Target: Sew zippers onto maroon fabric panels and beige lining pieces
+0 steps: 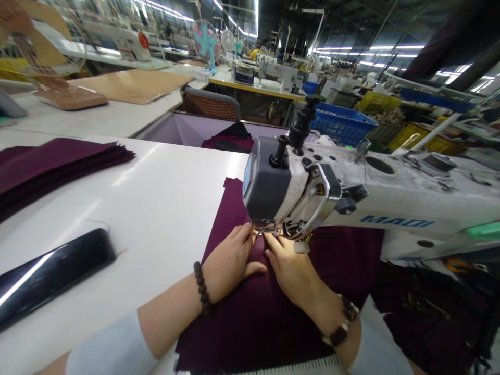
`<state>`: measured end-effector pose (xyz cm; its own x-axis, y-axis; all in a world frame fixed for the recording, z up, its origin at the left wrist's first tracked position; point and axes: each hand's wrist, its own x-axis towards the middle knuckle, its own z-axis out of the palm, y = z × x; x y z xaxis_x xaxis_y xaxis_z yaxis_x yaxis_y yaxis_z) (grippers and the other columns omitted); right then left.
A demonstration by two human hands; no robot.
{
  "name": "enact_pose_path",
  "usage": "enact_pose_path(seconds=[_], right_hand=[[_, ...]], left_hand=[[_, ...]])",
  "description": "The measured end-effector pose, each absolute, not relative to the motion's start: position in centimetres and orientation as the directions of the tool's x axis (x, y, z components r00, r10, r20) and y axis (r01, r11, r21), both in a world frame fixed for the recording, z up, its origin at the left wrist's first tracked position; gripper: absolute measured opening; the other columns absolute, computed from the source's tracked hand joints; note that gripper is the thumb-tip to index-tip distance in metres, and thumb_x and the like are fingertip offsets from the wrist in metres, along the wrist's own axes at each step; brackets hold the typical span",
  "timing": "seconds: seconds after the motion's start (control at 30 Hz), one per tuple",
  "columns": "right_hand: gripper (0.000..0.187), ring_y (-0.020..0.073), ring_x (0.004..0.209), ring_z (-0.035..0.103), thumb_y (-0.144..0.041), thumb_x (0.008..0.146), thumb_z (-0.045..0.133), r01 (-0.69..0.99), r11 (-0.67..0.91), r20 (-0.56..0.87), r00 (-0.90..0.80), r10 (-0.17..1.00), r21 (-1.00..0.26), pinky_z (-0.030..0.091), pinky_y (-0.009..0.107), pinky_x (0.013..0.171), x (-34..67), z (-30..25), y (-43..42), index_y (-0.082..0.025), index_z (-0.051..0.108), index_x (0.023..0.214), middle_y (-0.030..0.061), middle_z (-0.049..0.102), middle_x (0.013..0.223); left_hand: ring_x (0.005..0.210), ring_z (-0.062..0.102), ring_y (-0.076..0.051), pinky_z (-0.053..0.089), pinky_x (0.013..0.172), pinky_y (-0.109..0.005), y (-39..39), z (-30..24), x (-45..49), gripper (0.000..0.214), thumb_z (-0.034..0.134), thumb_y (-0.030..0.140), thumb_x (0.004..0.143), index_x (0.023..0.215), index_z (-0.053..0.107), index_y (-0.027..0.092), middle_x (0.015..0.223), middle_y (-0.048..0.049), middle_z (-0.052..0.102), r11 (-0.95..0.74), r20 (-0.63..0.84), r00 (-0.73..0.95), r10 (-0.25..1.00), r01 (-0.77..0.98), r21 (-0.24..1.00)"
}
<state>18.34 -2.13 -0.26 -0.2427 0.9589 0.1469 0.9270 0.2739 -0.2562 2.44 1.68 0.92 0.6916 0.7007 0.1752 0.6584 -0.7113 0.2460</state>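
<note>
A dark maroon fabric panel [250, 323] lies flat on the white table and runs under the head of a sewing machine [269, 179]. My left hand [230, 258] presses on the cloth just left of the presser foot [261, 232], fingers stretched forward and thumb out to the side. On the right of the foot, my right hand [291, 268] rests on the same cloth with its fingers extended toward the needle area. Both hands lie on top of the fabric rather than around it. The machine head partly hides the stitching point and some right fingertips.
A stack of maroon pieces [58, 166] sits at the left, above a black phone-like object [54, 276]. Dark cloth with zippers [425, 312] is heaped at the right. Behind the table are a lilac bin [172, 130] and a blue crate [344, 122].
</note>
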Motion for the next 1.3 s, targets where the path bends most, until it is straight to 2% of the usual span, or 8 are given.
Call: enact_pose_path(seconds=[0.17, 0.57, 0.9, 1.03, 1.2, 1.3], right_hand=[[0.027, 0.0244, 0.104, 0.051, -0.016, 0.088, 0.043, 0.919, 0.284, 0.137, -0.256, 0.957, -0.272, 0.039, 0.047, 0.094, 18.38, -0.15, -1.72, -0.018, 0.051, 0.114, 0.0065, 0.058, 0.113], [0.028, 0.0248, 0.105, 0.050, -0.015, 0.088, 0.043, 0.923, 0.283, 0.127, -0.258, 0.958, -0.261, 0.041, 0.046, 0.092, 18.34, -0.28, -1.72, -0.018, 0.049, 0.115, 0.0077, 0.057, 0.115], [0.026, 0.0232, 0.098, 0.053, -0.016, 0.089, 0.041, 0.922, 0.301, 0.148, -0.271, 0.951, -0.243, 0.042, 0.046, 0.089, 18.37, -0.07, -1.81, -0.019, 0.052, 0.112, 0.0082, 0.059, 0.109], [0.028, 0.0234, 0.103, 0.052, -0.016, 0.088, 0.041, 0.921, 0.308, 0.165, -0.274, 0.947, -0.240, 0.039, 0.047, 0.092, 18.58, -0.28, -1.97, -0.019, 0.052, 0.114, 0.0094, 0.058, 0.111], [0.026, 0.0232, 0.095, 0.055, -0.020, 0.089, 0.040, 0.934, 0.278, 0.107, -0.260, 0.960, -0.225, 0.038, 0.049, 0.093, 18.54, -0.20, -1.46, -0.018, 0.054, 0.112, 0.0097, 0.061, 0.104], [0.030, 0.0243, 0.099, 0.054, -0.020, 0.089, 0.041, 0.931, 0.287, 0.092, -0.273, 0.958, -0.224, 0.035, 0.051, 0.096, 18.77, 0.53, -1.80, -0.016, 0.051, 0.117, 0.0107, 0.059, 0.110]], left_hand=[[0.114, 0.044, -0.032, 0.037, 0.100, -0.045, 2.14, 0.64, 2.44, 0.062, 0.066, 0.047, 0.070, 0.111, 0.053, 0.002, 0.118, -0.0201, 0.051, -0.701, 0.170, 0.685, 0.708, 0.654, 0.285], [0.110, 0.047, -0.031, 0.038, 0.099, -0.046, 2.15, 0.65, 2.37, 0.063, 0.067, 0.046, 0.070, 0.115, 0.051, 0.004, 0.119, -0.0184, 0.051, -0.705, 0.191, 0.684, 0.704, 0.639, 0.308], [0.111, 0.046, -0.030, 0.034, 0.102, -0.044, 2.21, 0.71, 2.41, 0.064, 0.065, 0.048, 0.071, 0.113, 0.050, 0.002, 0.120, -0.0210, 0.049, -0.706, 0.162, 0.692, 0.704, 0.658, 0.261], [0.113, 0.046, -0.031, 0.037, 0.100, -0.044, 1.93, 0.62, 2.29, 0.062, 0.064, 0.048, 0.072, 0.113, 0.050, 0.003, 0.118, -0.0207, 0.051, -0.717, 0.174, 0.699, 0.693, 0.647, 0.260], [0.116, 0.044, -0.031, 0.035, 0.102, -0.042, 2.06, 0.55, 2.48, 0.064, 0.064, 0.047, 0.073, 0.114, 0.050, 0.001, 0.118, -0.0214, 0.052, -0.724, 0.176, 0.705, 0.687, 0.644, 0.248], [0.118, 0.043, -0.031, 0.033, 0.104, -0.041, 2.00, 0.54, 2.40, 0.067, 0.064, 0.048, 0.073, 0.115, 0.049, -0.001, 0.121, -0.0223, 0.050, -0.718, 0.173, 0.699, 0.694, 0.656, 0.232]])
